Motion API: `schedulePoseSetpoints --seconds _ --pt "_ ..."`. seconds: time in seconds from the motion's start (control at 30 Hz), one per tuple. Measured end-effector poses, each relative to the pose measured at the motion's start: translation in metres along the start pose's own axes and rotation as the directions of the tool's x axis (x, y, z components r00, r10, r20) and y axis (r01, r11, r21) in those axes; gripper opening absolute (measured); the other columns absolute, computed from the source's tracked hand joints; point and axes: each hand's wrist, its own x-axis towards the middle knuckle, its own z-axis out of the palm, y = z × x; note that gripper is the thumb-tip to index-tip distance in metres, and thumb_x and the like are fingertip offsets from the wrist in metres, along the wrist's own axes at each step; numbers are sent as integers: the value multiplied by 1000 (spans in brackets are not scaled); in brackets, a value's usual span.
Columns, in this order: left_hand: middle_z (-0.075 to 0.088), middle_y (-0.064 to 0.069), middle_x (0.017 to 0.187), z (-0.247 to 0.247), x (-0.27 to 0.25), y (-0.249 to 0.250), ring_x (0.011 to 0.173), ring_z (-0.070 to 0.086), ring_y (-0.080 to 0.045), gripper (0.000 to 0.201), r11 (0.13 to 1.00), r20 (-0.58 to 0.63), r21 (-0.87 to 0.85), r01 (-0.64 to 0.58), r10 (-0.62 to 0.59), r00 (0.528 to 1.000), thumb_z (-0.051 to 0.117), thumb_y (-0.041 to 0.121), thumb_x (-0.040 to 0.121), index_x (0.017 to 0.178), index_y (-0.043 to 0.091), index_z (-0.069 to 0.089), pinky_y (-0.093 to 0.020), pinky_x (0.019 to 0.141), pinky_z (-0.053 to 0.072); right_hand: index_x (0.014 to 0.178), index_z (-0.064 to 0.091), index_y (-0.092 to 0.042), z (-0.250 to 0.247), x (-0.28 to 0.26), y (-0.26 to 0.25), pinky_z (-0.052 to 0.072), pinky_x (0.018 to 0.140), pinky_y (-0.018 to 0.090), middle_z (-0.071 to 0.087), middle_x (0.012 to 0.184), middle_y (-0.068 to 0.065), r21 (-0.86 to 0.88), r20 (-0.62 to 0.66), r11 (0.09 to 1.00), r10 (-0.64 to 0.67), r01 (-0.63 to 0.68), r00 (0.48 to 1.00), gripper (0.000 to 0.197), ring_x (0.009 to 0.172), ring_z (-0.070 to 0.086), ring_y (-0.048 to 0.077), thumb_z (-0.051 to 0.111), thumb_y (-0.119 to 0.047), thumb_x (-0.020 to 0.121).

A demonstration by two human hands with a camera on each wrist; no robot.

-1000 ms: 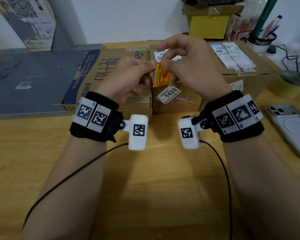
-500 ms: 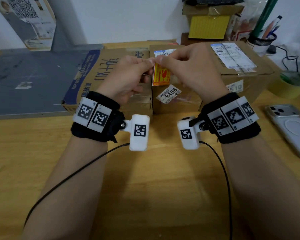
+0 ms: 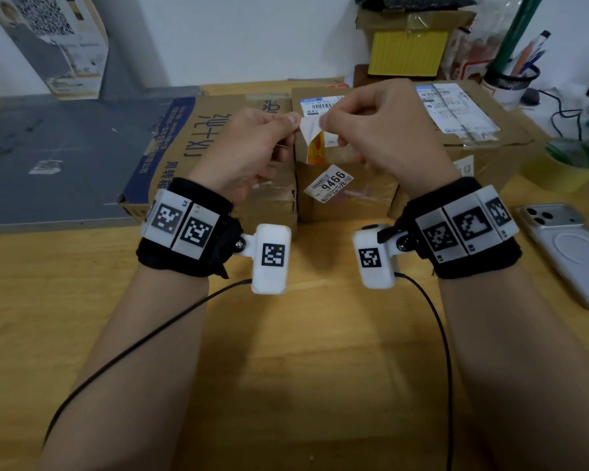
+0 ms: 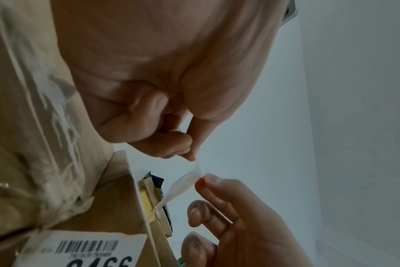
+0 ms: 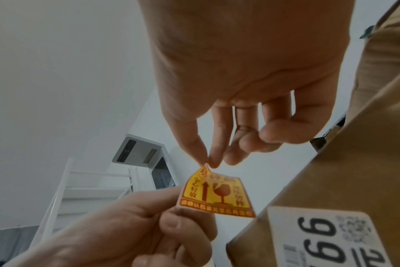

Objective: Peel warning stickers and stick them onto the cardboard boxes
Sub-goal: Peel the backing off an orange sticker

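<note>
- Far left on the counter: grey mat, nothing of the task on it.
- Left cardboard box with blue print, lying flat, just left of the hands; top face bare of any warning sticker as far as can be seen.
- Left hand raised over the gap between boxes, thumb and forefinger clamped on the upper corner of the pale backing; remaining fingers curled under.
- Warning sticker, yellow with a red border, hanging between both hands, long axis running roughly downward from the pinches, printed face toward the right wrist view, lower part seemingly joined to the backing.
- Right hand just right of it, thumb and forefinger clamped on the sticker's lifted top corner; other fingers loosely bent, touching nothing.
- Judged: peel part way, top corners parted; separation line lying across the sticker, so pulling apart sideways and downward along the long axis looks needed.
- Middle box directly below and behind the sticker, bearing a white "9466" label; nearest target, about equally close to either hand.
- Right box with a shipping label, farther right.
- Phone at the far right edge.
</note>
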Motion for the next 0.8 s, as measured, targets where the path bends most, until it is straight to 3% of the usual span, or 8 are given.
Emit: schedulePoseSetpoints --seconds 0.13,0.23,0.3,0.5,0.6,0.7,0.8 --pt "51 0 72 1 2 0 54 46 -6 31 1000 -54 -9 12 -12 998 55 27 102 75 15 59 -17 39 25 83 72 -19 -7 0 3 52 45 29 74 65 -1 62 9 997 34 -35 999 5 43 58 15 68 -19 81" --pt "52 0 73 1 3 -1 56 46 -7 30 1000 -71 -15 16 -17 997 56 30 101 75 16 59 -20 42 25 85 67 -23 -9 -1 2 60 47 44 76 71 -1 96 21 995 36 -38 999 14 47 66 21 61 -11 80" --pt "53 1 73 -1 3 0 58 46 -8 28 999 -98 -24 24 -26 995 56 32 100 77 18 59 -22 44 26 85 68 -24 -10 -2 0 60 48 48 72 69 -2 98 16 995 21 -22 1000 18 50 70 25 57 -11 81" --pt "53 5 71 -9 7 1 58 50 -7 19 987 -227 -158 18 -54 972 55 24 100 83 16 58 -18 40 28 79 72 -22 -16 2 0 59 48 40 65 66 -5 121 -82 990 79 -68 994 25 44 63 18 52 -10 88" --pt "56 4 74 -11 7 2 61 54 -8 14 980 -256 -200 5 -57 965 54 22 100 89 15 58 -20 42 30 82 77 -18 -24 3 0 59 48 38 71 74 6 128 -158 988 107 -87 982 29 47 61 20 50 -11 90" --pt "64 5 73 -4 3 4 68 61 -10 17 981 -238 -193 0 -47 970 53 22 100 86 17 63 -21 44 34 86 78 -19 -28 0 -2 58 47 33 70 67 5 153 -200 984 122 -92 972 30 46 61 16 50 -13 91" --pt "71 8 68 16 -6 5 68 63 -12 21 990 -133 -142 -5 -14 991 54 22 101 86 16 68 -20 43 36 90 79 -20 -31 -6 -5 58 46 30 72 71 1 178 -199 980 126 -91 972 29 44 61 13 50 -14 91"
